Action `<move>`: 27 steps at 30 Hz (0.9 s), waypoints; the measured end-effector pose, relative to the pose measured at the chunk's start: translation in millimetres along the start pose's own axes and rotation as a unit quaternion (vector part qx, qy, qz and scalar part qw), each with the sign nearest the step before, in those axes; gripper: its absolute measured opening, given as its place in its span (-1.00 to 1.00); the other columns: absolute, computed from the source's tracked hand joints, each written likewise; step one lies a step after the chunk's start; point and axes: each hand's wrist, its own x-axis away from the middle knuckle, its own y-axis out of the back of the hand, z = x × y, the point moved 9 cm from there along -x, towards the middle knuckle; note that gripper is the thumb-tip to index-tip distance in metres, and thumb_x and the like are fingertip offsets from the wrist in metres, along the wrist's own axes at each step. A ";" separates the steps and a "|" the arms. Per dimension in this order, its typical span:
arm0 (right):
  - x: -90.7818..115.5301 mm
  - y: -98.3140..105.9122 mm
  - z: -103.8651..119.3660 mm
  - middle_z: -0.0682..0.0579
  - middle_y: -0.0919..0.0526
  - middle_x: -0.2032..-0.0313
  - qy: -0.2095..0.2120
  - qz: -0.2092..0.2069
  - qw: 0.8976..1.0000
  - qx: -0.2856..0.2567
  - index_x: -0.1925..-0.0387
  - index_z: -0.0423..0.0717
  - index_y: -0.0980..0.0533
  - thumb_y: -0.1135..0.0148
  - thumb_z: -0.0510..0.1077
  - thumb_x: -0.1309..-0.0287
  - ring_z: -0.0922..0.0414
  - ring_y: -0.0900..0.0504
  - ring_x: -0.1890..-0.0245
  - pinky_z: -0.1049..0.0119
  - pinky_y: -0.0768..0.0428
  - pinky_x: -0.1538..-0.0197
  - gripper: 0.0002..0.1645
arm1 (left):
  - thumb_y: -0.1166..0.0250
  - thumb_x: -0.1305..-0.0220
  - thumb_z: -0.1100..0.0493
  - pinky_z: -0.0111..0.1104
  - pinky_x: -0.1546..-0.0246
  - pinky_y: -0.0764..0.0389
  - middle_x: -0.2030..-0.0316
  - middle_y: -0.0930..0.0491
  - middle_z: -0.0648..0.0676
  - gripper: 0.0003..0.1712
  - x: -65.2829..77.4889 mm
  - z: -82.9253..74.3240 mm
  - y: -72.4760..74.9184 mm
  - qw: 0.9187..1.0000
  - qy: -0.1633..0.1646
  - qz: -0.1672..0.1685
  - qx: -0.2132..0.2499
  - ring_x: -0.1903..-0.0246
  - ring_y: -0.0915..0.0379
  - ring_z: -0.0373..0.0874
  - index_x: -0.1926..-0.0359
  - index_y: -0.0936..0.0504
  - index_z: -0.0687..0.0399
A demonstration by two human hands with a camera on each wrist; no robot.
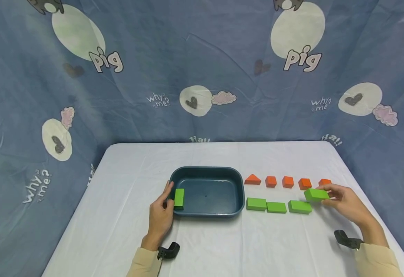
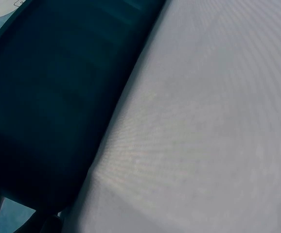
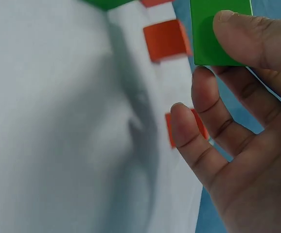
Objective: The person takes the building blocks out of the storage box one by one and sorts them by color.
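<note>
A dark teal tray [image 1: 207, 212] sits on the white table. My left hand [image 1: 161, 215] holds its left end, thumb and fingers at the rim. Inside, a green block [image 1: 179, 198] lies along the left wall. To the right, my right hand [image 1: 347, 202] pinches another green block [image 1: 315, 194] between thumb and fingers. That block [image 3: 206, 36] shows large in the right wrist view, above the tabletop. Just left of it, more green blocks, including a green block [image 1: 299, 207], form a row. The left wrist view is dark, showing the tray [image 2: 58, 97] and little of the hand.
Behind the green row runs a row of orange pieces: an orange triangle [image 1: 252, 179] at its left, then several orange blocks, such as an orange block [image 1: 287, 182]. A blue printed curtain [image 1: 153, 123] hangs around the white-covered table [image 1: 125, 169].
</note>
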 end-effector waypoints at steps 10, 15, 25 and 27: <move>17.8 2.9 -30.3 -0.03 -0.66 0.07 -0.064 -0.006 0.998 0.017 -0.12 -0.35 -0.56 -0.39 -0.36 -0.09 0.30 -0.57 0.28 0.34 -0.53 0.35 -0.49 | -0.04 -0.31 0.47 -0.63 -0.31 -0.16 -0.42 -0.35 0.05 -0.35 -0.6 -0.9 -0.6 1.000 -0.001 0.000 0.005 -0.41 -0.24 -0.11 -0.41 -0.47 0.12; 21.3 -1.4 -41.0 -0.25 -0.65 0.04 -0.105 0.013 0.994 0.035 -0.16 -0.37 -0.53 -0.37 -0.33 -0.13 0.18 -0.51 0.30 0.32 -0.52 0.37 -0.47 | -0.04 -0.32 0.47 -0.64 -0.30 -0.17 -0.43 -0.34 0.05 -0.35 -0.1 -0.3 -0.4 1.000 -0.001 0.002 0.007 -0.41 -0.23 -0.10 -0.42 -0.47 0.11; 23.2 -5.1 -45.9 -0.19 -0.67 0.10 -0.112 0.019 0.992 0.053 -0.13 -0.38 -0.55 -0.39 -0.34 -0.08 0.15 -0.50 0.32 0.35 -0.49 0.35 -0.47 | -0.05 -0.32 0.47 -0.63 -0.31 -0.15 -0.43 -0.35 0.03 -0.34 -0.1 3.5 -1.0 1.000 0.003 0.000 0.001 -0.41 -0.24 -0.11 -0.42 -0.47 0.07; 23.3 -5.4 -46.6 -0.18 -0.67 0.12 -0.112 0.018 0.992 0.056 -0.13 -0.38 -0.56 -0.40 -0.34 -0.07 0.15 -0.50 0.32 0.36 -0.48 0.35 -0.46 | -0.05 -0.31 0.47 -0.63 -0.31 -0.15 -0.42 -0.35 0.04 -0.34 -0.6 3.6 -1.0 1.000 0.002 -0.001 -0.001 -0.41 -0.25 -0.11 -0.42 -0.47 0.08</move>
